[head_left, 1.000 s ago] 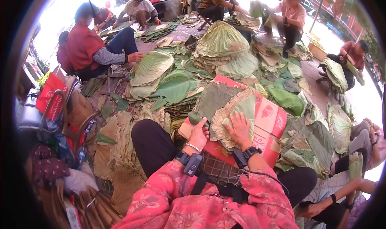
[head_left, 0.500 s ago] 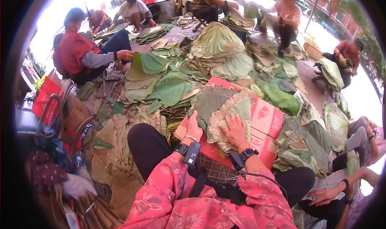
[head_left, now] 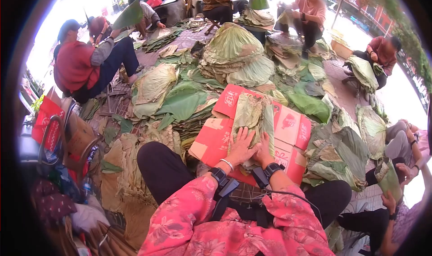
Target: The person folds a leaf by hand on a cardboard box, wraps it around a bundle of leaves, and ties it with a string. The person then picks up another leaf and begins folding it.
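A dried lotus leaf [head_left: 252, 112], folded into a long narrow packet, lies on a flattened red cardboard box [head_left: 210, 139] in front of my crossed legs. My left hand [head_left: 242, 146] rests flat on the near part of the leaf with its fingers stretched out. Close beside it, my right hand [head_left: 263, 149] lies along the leaf's right edge, fingers extended and pointing away from me. The two hands almost touch at the thumbs. The near end of the leaf is partly hidden under them.
Beyond the cardboard rises a tall pile of leaves [head_left: 234, 49]. More leaf stacks lie left [head_left: 155, 85] and right [head_left: 339, 152]. Bags and a red packet [head_left: 48, 121] stand at far left. Several people sit around, including one in a red vest [head_left: 81, 67].
The leaf, spread wide before, is now folded narrow. My left hand has moved right, from the leaf's left edge onto its middle. The person in the red vest has raised a green leaf.
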{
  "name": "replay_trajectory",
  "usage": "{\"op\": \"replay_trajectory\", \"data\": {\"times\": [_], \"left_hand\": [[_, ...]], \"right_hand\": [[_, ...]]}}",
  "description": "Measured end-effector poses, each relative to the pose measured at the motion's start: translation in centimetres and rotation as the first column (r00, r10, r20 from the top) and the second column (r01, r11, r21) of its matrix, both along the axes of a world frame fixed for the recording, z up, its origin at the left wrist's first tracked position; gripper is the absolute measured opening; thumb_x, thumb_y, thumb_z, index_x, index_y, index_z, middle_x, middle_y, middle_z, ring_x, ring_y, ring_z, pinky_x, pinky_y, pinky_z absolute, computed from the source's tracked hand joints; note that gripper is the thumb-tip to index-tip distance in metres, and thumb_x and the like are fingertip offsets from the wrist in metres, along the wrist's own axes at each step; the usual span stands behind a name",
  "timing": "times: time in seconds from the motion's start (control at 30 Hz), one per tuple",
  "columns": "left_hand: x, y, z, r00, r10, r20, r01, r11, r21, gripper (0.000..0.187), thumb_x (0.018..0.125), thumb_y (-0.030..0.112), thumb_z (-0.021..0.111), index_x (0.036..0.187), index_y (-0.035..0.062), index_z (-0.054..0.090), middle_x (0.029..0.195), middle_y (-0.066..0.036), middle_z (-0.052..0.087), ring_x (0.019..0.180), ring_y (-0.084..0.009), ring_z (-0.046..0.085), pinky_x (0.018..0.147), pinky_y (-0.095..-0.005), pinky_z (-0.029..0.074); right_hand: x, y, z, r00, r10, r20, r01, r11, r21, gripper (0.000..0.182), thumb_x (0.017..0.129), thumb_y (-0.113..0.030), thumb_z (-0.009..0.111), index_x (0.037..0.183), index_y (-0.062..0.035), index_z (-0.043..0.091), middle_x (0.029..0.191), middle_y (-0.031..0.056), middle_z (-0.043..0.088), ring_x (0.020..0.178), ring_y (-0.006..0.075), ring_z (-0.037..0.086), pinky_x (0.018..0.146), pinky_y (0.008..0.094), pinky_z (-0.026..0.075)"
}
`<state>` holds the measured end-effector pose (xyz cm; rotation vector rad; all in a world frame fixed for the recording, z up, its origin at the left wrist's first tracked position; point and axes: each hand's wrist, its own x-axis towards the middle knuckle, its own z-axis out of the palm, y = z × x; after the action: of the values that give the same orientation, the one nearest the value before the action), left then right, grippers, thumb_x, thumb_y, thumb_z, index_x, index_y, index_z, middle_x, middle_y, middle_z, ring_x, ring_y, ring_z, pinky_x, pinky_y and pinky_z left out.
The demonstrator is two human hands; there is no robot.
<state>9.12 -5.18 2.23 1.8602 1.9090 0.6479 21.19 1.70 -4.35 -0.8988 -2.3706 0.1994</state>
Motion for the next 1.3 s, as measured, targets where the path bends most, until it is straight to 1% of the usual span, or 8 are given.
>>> {"op": "replay_trajectory", "data": {"times": [0.33,0.43,0.7,0.93,1.03,1.1,1.17,1.3], "left_hand": [[1.4,0.3,-0.3,0.984,0.156,-0.087,-0.151,0.987,0.061,0.073,0.087,0.061,0.032,0.139,0.011,0.03,0.147,-0.017,0.016,0.138,-0.0302,0.006,0.104,-0.0575,0.002],[1.4,0.4,-0.7,0.987,0.153,-0.058,-0.148,0.986,0.081,0.076,0.085,0.063,0.033,0.138,0.0085,0.032,0.146,-0.02,0.018,0.138,-0.0319,0.007,0.104,-0.0591,0.002],[2.2,0.3,-0.3,0.95,0.121,-0.289,-0.124,0.992,0.007,0.074,0.081,0.054,0.048,0.14,0.0129,0.029,0.148,-0.019,0.012,0.138,-0.0319,0.003,0.103,-0.0613,0.004],[2.2,0.4,-0.5,0.933,0.126,-0.337,-0.129,0.992,0.014,0.08,0.077,0.053,0.054,0.14,0.0114,0.027,0.148,-0.018,0.01,0.138,-0.0308,0.004,0.102,-0.0635,0.006],[1.4,-0.4,0.9,0.981,0.078,-0.177,-0.074,0.997,0.024,0.072,0.074,0.04,0.063,0.134,0.0093,0.038,0.145,-0.018,0.023,0.138,-0.0296,0.012,0.104,-0.0581,0.012],[-0.8,-0.4,0.8,0.97,0.038,0.239,-0.066,0.991,0.112,0.057,0.075,0.029,0.062,0.126,0.0071,0.047,0.14,-0.018,0.034,0.135,-0.0289,0.021,0.106,-0.0501,0.016],[-1.7,-0.3,0.8,0.731,0.026,0.682,-0.239,0.946,0.22,0.035,0.076,0.009,0.054,0.11,0.0024,0.058,0.129,-0.019,0.047,0.126,-0.0332,0.038,0.106,-0.0408,0.026],[-4.1,1.3,2.4,0.721,0.145,0.677,-0.454,0.838,0.304,0.031,0.077,0.003,0.05,0.107,0.0009,0.058,0.12,-0.019,0.053,0.116,-0.0328,0.047,0.099,-0.035,0.036]], "right_hand": [[-0.1,1.1,1.2,0.921,-0.137,-0.366,0.03,0.958,-0.284,0.045,0.075,-0.013,0.059,0.117,0.0004,0.053,0.121,0.0195,0.053,0.114,0.0352,0.048,0.1,0.0371,0.034],[0.6,0.8,2.2,0.853,-0.193,-0.485,-0.039,0.903,-0.428,0.039,0.078,-0.004,0.055,0.117,0.0033,0.053,0.116,0.0168,0.057,0.107,0.0257,0.054,0.094,0.0298,0.04],[0.6,0.8,4.3,0.654,-0.446,-0.611,-0.161,0.707,-0.689,0.039,0.084,-0.007,0.052,0.122,-0.0018,0.051,0.122,0.0119,0.054,0.114,0.0226,0.049,0.096,0.0322,0.037],[-1.7,1.8,8.0,0.997,-0.077,-0.018,0.076,0.997,-0.031,0.047,0.086,-0.028,0.051,0.129,-0.0119,0.046,0.139,0.01,0.038,0.132,0.0305,0.026,0.102,0.0439,0.022],[-1.3,2.8,4.6,0.977,-0.123,0.173,0.153,0.973,-0.174,0.047,0.088,-0.034,0.046,0.131,-0.0153,0.043,0.141,0.0079,0.035,0.133,0.0297,0.025,0.101,0.0472,0.019],[-1.3,2.9,4.1,0.977,-0.122,0.173,0.146,0.981,-0.131,0.047,0.089,-0.036,0.045,0.132,-0.0162,0.042,0.142,0.0066,0.033,0.133,0.0305,0.024,0.102,0.0475,0.018],[-1.0,2.3,4.4,0.973,-0.133,0.187,0.155,0.982,-0.11,0.048,0.089,-0.037,0.045,0.132,-0.0163,0.042,0.143,0.0062,0.032,0.133,0.031,0.023,0.103,0.0471,0.017],[-1.0,2.1,4.6,0.98,-0.137,0.144,0.156,0.979,-0.13,0.049,0.088,-0.036,0.047,0.132,-0.0148,0.042,0.141,0.0068,0.034,0.133,0.0308,0.025,0.103,0.0467,0.018]]}}
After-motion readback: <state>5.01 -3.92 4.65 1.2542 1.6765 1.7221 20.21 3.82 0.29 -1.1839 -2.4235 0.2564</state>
